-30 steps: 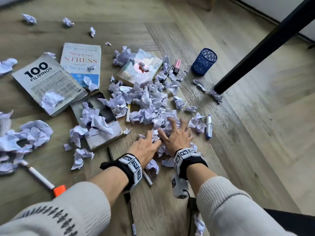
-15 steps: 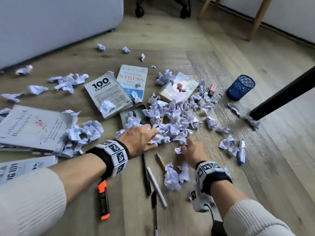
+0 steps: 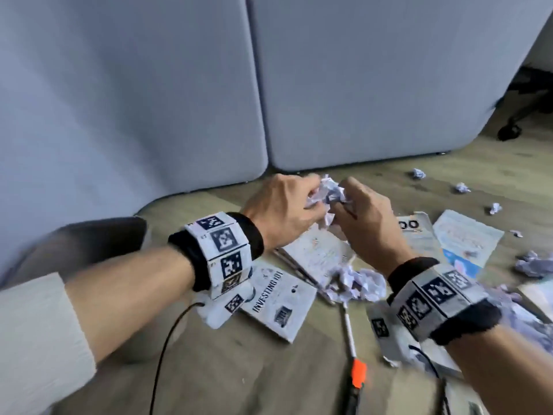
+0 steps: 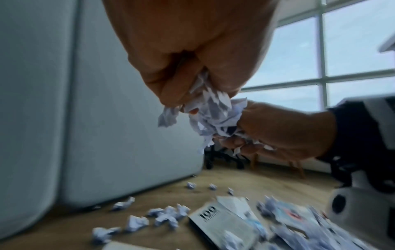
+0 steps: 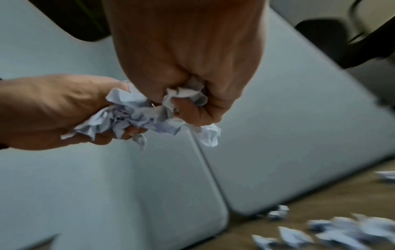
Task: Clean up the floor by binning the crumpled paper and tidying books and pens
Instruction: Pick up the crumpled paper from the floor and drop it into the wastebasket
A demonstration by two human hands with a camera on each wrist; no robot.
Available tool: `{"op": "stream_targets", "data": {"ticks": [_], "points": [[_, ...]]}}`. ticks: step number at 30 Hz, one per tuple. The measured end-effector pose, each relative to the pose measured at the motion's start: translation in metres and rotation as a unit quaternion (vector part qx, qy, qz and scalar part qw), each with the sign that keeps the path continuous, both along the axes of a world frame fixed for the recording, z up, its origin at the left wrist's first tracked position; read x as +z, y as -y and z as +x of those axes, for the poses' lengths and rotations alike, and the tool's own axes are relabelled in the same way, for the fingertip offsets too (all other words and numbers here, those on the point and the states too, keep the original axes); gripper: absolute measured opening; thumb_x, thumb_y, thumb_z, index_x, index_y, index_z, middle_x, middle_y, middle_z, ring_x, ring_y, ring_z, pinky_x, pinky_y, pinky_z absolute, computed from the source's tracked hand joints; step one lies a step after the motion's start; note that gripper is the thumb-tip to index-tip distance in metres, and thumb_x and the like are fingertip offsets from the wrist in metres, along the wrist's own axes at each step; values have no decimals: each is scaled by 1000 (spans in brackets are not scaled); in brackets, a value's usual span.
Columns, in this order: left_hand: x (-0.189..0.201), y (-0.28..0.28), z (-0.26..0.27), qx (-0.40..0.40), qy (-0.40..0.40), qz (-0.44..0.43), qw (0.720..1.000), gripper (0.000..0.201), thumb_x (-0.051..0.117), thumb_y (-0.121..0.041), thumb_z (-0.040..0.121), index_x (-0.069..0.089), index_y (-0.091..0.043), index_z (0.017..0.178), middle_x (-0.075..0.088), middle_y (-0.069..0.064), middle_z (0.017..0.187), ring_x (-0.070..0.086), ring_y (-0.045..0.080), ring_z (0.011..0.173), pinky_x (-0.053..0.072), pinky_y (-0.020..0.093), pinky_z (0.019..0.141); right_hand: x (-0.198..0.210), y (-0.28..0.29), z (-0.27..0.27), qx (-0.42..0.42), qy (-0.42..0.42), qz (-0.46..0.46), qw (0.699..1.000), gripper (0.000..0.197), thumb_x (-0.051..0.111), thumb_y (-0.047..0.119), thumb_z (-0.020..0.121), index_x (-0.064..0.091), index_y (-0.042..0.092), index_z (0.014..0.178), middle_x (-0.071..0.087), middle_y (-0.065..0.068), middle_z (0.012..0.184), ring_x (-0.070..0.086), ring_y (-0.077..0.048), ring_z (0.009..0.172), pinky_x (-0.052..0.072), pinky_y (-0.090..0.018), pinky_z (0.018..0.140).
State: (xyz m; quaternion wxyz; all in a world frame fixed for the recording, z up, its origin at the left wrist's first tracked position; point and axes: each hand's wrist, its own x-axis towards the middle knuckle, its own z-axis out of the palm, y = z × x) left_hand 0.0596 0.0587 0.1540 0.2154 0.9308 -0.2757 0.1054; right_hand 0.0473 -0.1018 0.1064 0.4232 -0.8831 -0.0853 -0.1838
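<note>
Both my hands are raised above the floor and grip one bunch of crumpled white paper (image 3: 329,191) between them. My left hand (image 3: 299,196) curls round its left side and my right hand (image 3: 350,202) round its right side. The left wrist view has the left hand (image 4: 188,81) clenched on the paper (image 4: 213,115), with the right hand (image 4: 273,132) opposite. From the right wrist, the right hand (image 5: 188,94) and left hand (image 5: 64,111) squeeze the same paper (image 5: 132,116). Books (image 3: 278,301) and a pen with an orange cap (image 3: 354,351) lie on the floor below.
Tall grey panels (image 3: 389,85) stand close behind my hands. A blurred dark shape (image 3: 89,241) lies low at the left. More crumpled paper (image 3: 362,284) lies on the books, with loose balls (image 3: 417,174) at the far right. Chair castors (image 3: 508,131) are beyond.
My hands have gathered paper from the floor pile and lifted it as one bunch. The view has swung left and up towards the grey panels.
</note>
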Motion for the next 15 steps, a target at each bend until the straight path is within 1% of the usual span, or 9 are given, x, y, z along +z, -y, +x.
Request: {"op": "stream_targets", "data": {"ticks": [1,3,4,6,8,10,12,13,15], "points": [[12,-30,-2,35,-3,4,999,29,56,-33,86,40,-18,67,38,-1,54,34,23,58,26,31,56,8,-30,9,38,11,7,999,17,61,16,82,46,11,74,52,5,65,41,-16,61,33,-28,57],[29,-93,-10,99,-21,19,995,34,55,-36,84,36,-15,65,38,5,54,31,27,60,30,35,54,19,-90,21,117,31,6,993,13,60,18,79,49,11,75,55,2,64,46,-19,61,39,-20,56],[34,-123,-15,128,-33,29,991,36,56,-37,84,37,-12,67,38,5,55,29,26,59,31,35,52,24,-119,24,162,37,5,986,15,59,20,79,48,13,74,57,2,64,50,-20,61,42,-21,57],[39,-180,-29,194,-64,49,978,37,57,-36,84,37,-10,67,37,4,54,28,22,56,29,32,50,30,-173,26,248,42,-14,968,17,56,27,79,46,14,74,62,-3,67,55,-27,64,47,-35,61],[34,-228,-42,263,-102,65,957,37,57,-36,85,38,-13,63,42,-2,51,34,20,50,29,28,47,33,-218,27,304,38,-45,951,21,56,31,82,42,16,75,61,-6,69,51,-31,65,45,-38,61],[24,-264,-53,318,-134,96,934,34,55,-33,88,40,-18,62,49,-2,56,45,20,54,33,28,49,35,-256,30,329,20,-61,942,24,55,35,85,40,19,76,58,-9,73,48,-34,68,39,-35,60],[12,-290,-62,351,-146,107,919,28,51,-28,91,42,-21,65,53,0,62,54,25,62,37,28,53,33,-290,29,333,-1,-79,940,25,55,37,88,43,17,79,56,-10,79,51,-38,76,34,-32,63],[7,-299,-65,362,-152,103,914,25,49,-26,92,43,-23,68,55,0,64,59,25,63,40,27,54,29,-305,27,331,-16,-92,939,24,55,37,89,46,15,84,55,-11,84,53,-38,81,34,-31,66],[-1,-313,-72,382,-190,105,898,22,48,-30,94,46,-25,73,57,1,68,66,25,61,44,27,53,16,-332,24,341,-63,-135,928,34,54,42,91,52,11,105,52,-15,99,56,-38,94,38,-32,74]]}}
